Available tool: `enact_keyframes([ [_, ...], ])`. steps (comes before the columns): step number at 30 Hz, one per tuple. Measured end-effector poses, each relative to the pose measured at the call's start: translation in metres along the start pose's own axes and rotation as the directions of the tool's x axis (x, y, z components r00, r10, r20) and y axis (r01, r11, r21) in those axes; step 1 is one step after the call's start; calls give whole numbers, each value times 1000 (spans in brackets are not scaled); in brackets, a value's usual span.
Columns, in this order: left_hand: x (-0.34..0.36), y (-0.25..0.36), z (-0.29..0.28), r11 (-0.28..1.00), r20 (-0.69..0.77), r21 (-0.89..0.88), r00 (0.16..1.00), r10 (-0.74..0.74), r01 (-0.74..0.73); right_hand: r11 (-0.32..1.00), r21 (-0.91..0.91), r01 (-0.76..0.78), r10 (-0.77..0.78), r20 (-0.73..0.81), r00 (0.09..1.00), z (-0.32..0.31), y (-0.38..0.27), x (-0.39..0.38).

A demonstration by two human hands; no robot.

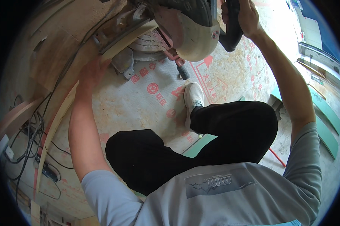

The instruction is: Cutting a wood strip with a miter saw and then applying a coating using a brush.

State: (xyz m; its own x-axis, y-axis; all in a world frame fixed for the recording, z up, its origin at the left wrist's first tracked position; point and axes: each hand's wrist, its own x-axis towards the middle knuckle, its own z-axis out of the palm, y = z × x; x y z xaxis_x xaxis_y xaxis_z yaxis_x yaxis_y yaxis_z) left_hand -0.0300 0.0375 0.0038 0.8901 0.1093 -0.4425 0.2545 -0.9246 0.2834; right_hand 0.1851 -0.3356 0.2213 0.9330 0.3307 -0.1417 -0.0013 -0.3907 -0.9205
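Clearly, the strip (131, 40) is the piece being worked: its upper end lies along the fence (121, 40) of the saw (170, 22), while the rest seems to run down the left side, past the cables (56, 83). The left grip (91, 71) rests against the strip beside the saw; whether its fingers close fully round the wood cannot be told. The right grip (249, 19) is wrapped around the handle (235, 26).

Several things could go wrong from here. The strip is long, and if its far end is poorly supported, it might swing or lift from the fence, which could make the blade bind and kick. The blade itself is hidden behind the guard (198, 41), so how near the left grip sits to its path is hard to judge; slack holding could let the fingers be drawn inward. The cables might snag the strip if it is shifted. The shoe (194, 96) stands near the saw, where an offcut could drop.

As for containers, none can be made out.
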Motion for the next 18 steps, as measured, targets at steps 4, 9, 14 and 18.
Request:
enact_keyframes([
  [4,6,3,1,999,-2,4,999,41,-41,758,652,-16,-231,291,929,-21,32,9],
  [9,6,4,0,998,-37,-22,998,57,-58,654,754,-63,-286,324,902,-18,39,10],
  [14,-2,7,-4,999,-30,-33,999,42,-43,995,74,67,-68,17,998,-5,19,-3],
  [18,4,7,0,996,-68,-33,995,76,-78,873,479,90,-196,174,965,-14,43,6],
])
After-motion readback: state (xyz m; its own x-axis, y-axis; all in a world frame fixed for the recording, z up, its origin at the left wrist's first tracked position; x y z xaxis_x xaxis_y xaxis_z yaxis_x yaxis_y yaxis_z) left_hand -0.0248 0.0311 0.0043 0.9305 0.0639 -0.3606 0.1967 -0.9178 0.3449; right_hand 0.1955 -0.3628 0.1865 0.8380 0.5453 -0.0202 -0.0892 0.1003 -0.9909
